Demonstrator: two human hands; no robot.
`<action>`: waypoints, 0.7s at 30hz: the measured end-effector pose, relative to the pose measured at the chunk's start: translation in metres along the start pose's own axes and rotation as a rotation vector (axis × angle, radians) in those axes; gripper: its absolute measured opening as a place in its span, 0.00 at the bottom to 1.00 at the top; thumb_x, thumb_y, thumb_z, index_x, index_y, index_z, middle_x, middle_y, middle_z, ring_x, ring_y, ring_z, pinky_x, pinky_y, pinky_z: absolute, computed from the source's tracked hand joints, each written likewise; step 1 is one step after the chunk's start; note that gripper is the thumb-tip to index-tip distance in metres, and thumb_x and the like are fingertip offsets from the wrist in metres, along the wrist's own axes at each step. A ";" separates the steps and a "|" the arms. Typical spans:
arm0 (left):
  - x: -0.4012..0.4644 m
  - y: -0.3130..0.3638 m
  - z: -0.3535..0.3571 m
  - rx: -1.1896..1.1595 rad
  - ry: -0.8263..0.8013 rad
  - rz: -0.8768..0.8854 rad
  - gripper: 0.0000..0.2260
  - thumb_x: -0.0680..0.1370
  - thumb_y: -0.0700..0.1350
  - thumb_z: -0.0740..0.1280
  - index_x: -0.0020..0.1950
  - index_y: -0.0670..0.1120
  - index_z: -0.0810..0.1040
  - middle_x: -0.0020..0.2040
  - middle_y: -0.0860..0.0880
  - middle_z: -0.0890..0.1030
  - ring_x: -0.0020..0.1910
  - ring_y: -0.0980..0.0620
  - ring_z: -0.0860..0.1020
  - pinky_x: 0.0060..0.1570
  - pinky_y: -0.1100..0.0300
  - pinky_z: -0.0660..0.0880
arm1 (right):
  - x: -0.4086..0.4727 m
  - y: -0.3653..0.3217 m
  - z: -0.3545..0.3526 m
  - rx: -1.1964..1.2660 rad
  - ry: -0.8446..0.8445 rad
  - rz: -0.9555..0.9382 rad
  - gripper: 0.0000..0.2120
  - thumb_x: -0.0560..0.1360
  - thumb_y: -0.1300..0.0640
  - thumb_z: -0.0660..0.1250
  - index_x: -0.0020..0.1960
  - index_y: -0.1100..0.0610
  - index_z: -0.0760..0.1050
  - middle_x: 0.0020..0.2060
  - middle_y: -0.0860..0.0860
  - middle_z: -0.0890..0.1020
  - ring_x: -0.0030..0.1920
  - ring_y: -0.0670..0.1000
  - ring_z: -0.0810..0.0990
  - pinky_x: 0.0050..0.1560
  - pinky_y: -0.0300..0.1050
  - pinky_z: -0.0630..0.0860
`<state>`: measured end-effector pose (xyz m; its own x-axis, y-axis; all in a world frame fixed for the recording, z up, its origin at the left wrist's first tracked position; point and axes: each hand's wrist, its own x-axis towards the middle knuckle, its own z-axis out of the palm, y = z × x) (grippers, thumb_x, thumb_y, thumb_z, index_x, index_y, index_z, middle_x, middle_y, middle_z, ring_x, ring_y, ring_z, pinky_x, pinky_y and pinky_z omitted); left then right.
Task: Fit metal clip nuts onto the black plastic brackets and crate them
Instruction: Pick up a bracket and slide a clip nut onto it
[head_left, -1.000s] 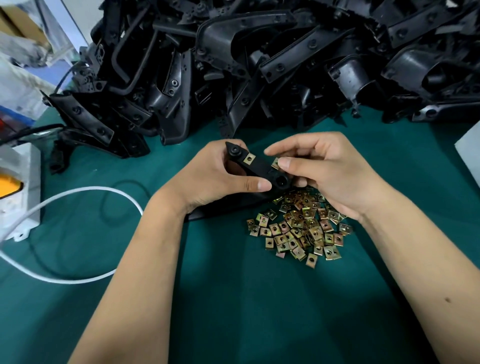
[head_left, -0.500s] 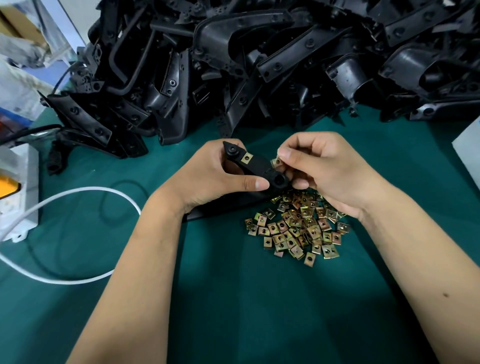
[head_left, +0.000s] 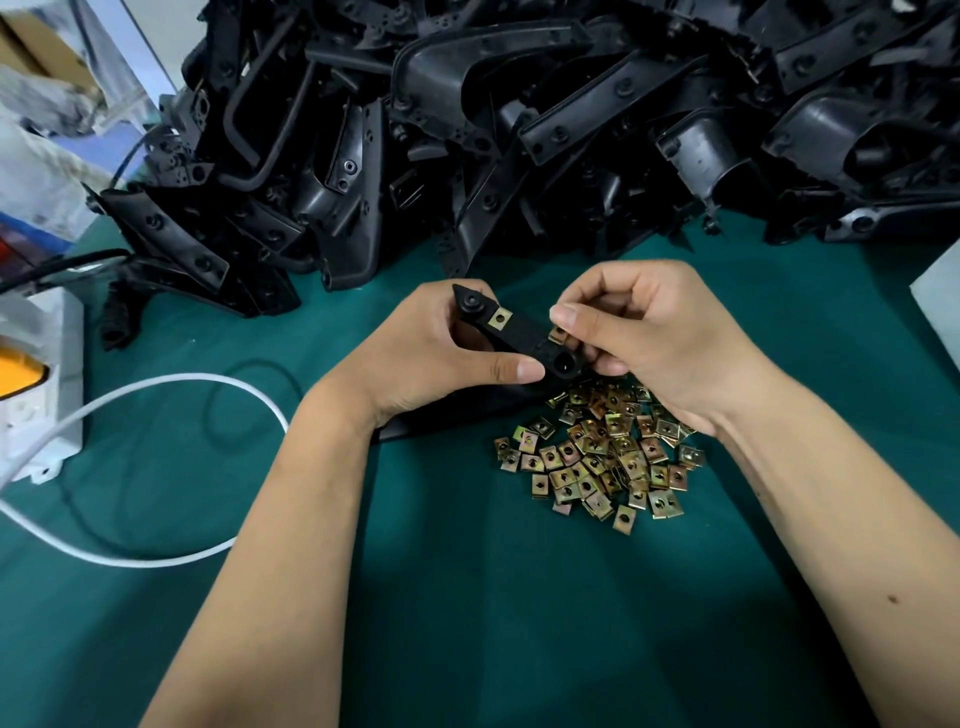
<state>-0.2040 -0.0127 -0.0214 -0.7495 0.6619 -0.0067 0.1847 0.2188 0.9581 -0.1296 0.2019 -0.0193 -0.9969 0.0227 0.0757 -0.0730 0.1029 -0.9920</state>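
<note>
1. The left hand (head_left: 415, 358) comes in from the lower left, forearm running diagonally up to the middle of the frame. Its fingers curl around a black bracket (head_left: 519, 338), and the thumb lies flat along the bracket's lower edge.
2. The bracket sits at centre frame, slanting from upper left down to lower right. One clip nut (head_left: 500, 318) is already seated near its upper end.
3. The right hand (head_left: 660, 343) enters from the lower right, wrist bent, fingers curled inward. Its thumb and forefinger pinch a second clip nut (head_left: 558, 335) against the bracket's lower end.
4. A pile of loose clip nuts (head_left: 602, 452) lies on the green table (head_left: 467, 623) just below the right hand.
5. A heap of black brackets (head_left: 519, 130) fills the top of the frame.
6. A white cable (head_left: 156, 384) loops at the left.
</note>
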 end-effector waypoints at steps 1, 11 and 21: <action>0.000 0.000 0.000 0.001 -0.001 0.001 0.20 0.63 0.53 0.83 0.42 0.47 0.75 0.35 0.54 0.78 0.36 0.56 0.75 0.36 0.65 0.72 | 0.000 0.000 0.001 -0.012 0.012 -0.015 0.04 0.78 0.63 0.73 0.44 0.61 0.83 0.32 0.54 0.82 0.31 0.47 0.76 0.29 0.35 0.71; 0.000 0.001 0.000 0.039 0.018 -0.006 0.23 0.61 0.56 0.83 0.43 0.44 0.76 0.38 0.49 0.80 0.39 0.52 0.76 0.40 0.58 0.73 | 0.000 0.000 0.003 -0.076 0.012 -0.082 0.04 0.77 0.63 0.75 0.47 0.62 0.81 0.35 0.58 0.83 0.31 0.48 0.75 0.29 0.38 0.72; 0.001 0.002 0.004 0.180 0.054 0.024 0.18 0.66 0.50 0.84 0.38 0.50 0.75 0.30 0.61 0.75 0.30 0.63 0.71 0.32 0.71 0.68 | -0.002 -0.002 0.004 -0.208 -0.055 -0.165 0.06 0.77 0.65 0.74 0.48 0.59 0.77 0.34 0.58 0.80 0.35 0.46 0.74 0.37 0.33 0.70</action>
<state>-0.2018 -0.0088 -0.0209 -0.7757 0.6301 0.0360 0.3106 0.3314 0.8909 -0.1277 0.1982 -0.0182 -0.9725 -0.0649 0.2235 -0.2326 0.3034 -0.9241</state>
